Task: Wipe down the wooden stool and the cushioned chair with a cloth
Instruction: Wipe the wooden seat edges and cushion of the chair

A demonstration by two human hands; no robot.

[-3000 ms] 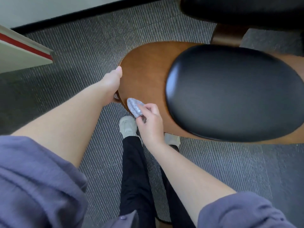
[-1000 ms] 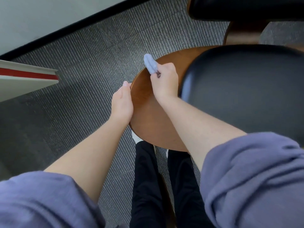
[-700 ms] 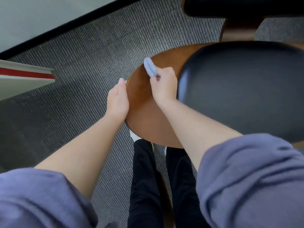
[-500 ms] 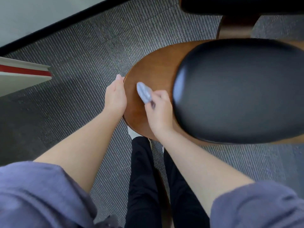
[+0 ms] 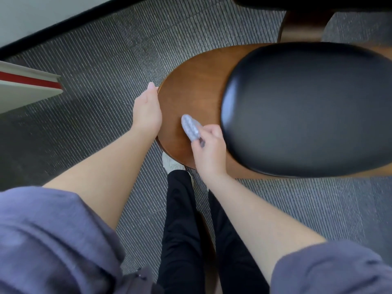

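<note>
Soft, even light fills the scene, seemingly from the far left: a pale sheen runs down the left edge of the black cushion (image 5: 307, 107). The carpet (image 5: 95, 66) dims at left. The right hand (image 5: 209, 153) and cloth (image 5: 191, 127) are slightly smeared; the near sleeves (image 5: 53, 240) blur, and straight lines bow at the edges.

The right hand (image 5: 209, 153) pinches the cloth (image 5: 191, 127) over the chair (image 5: 191, 92).

A loose greyish-purple left sleeve (image 5: 53, 240) and matching right sleeve (image 5: 331, 270) bunch in soft folds near the elbows, leaving forearms, left hand (image 5: 146, 111) and right hand (image 5: 209, 151) bare. Black trousers (image 5: 182, 219) cover both legs; one pale whitish shoe (image 5: 170, 164) shows beneath them.
</note>
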